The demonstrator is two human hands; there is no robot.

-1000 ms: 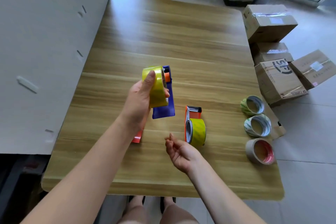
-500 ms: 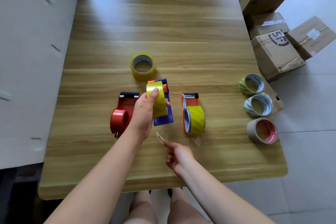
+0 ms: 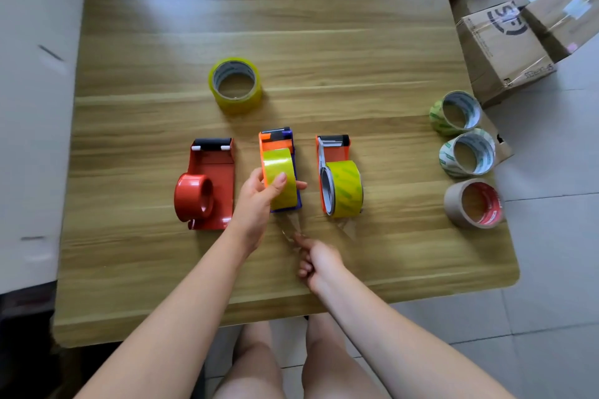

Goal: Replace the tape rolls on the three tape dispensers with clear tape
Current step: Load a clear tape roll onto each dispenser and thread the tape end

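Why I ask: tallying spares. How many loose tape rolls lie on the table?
4. One yellow-tinted clear roll lies mid-table; three line the wooden table's right edge: a green-printed roll farthest, a green-and-white roll, a brown roll nearest. None appears hidden.

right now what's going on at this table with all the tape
A person is loading tape dispensers. Their left hand grips a yellowish clear roll on the blue-and-orange dispenser, while their right hand pinches the loose tape end. The orange dispenser carries a similar roll; the red dispenser has none. A spare roll lies behind them, and two green-printed rolls and a brown roll sit at the right edge of the table.
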